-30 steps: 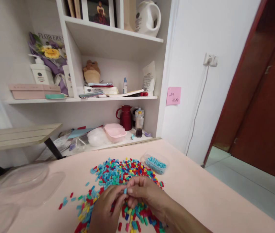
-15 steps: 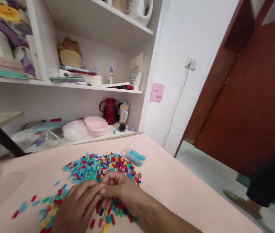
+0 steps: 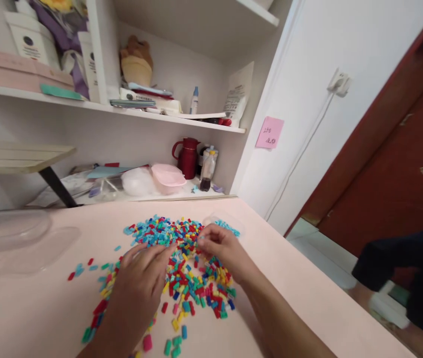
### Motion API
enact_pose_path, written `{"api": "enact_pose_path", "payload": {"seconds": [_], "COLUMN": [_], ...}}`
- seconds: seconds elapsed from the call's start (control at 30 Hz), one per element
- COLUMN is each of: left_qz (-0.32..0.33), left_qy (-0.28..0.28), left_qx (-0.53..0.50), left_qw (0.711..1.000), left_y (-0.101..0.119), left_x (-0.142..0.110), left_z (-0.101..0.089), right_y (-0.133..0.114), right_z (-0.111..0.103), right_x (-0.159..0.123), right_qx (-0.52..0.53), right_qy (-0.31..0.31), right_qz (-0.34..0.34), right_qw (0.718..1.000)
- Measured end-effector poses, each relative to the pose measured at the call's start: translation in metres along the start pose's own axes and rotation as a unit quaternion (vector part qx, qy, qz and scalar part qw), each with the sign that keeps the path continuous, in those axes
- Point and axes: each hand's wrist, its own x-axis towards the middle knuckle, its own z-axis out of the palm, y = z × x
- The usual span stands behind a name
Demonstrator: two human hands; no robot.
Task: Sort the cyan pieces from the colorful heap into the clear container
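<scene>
Small multicoloured plastic pieces [image 3: 196,288] lie heaped and scattered, lower centre. Left hand [image 3: 142,278], back up, fingers loosely bent, over left part; right hand [image 3: 228,251], thumb and fingertips close together, right of centre. Whether either grips a piece: cannot tell.

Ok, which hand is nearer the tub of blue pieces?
Right. The right hand is just in front of the tub; the left hand is farther off, to the tub's left.
</scene>
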Motion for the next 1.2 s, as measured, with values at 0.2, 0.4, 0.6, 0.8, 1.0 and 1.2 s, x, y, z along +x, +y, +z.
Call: {"api": "enact_pose_path", "payload": {"seconds": [0.2,0.4,0.6,0.8,1.0,1.2], "left_qz": [-0.096,-0.203,-0.364,-0.534,-0.639,-0.662], "left_qy": [0.076,0.094,0.089,0.123,0.256,0.298], "left_qx": [0.053,0.054,0.006,-0.113,-0.292,-0.277], "left_qw": [0.991,0.973,0.927,0.829,0.664,0.629], "left_y": [-0.015,-0.024,-0.031,-0.055,-0.078,-0.087], "left_x": [0.006,0.010,0.015,0.002,-0.011,-0.022], "left_z": [-0.022,-0.028,-0.037,-0.035,-0.025,-0.018], "right_y": [-0.008,0.000,-0.005,0.001,0.002,0.023], "right_z": [-0.054,-0.064,-0.044,-0.019,0.051,0.096], "right_x": [0.008,0.011,0.007,0.001,-0.032,-0.050], "right_qx": [-0.310,-0.486,-0.311,-0.288,-0.270,-0.424], "right_qy": [0.308,0.344,0.246,0.046,-0.195,-0.326], "right_qz": [-0.140,-0.112,-0.156,-0.070,-0.297,-0.473], "right_qw": [0.889,0.796,0.904,0.954,0.895,0.701]}}
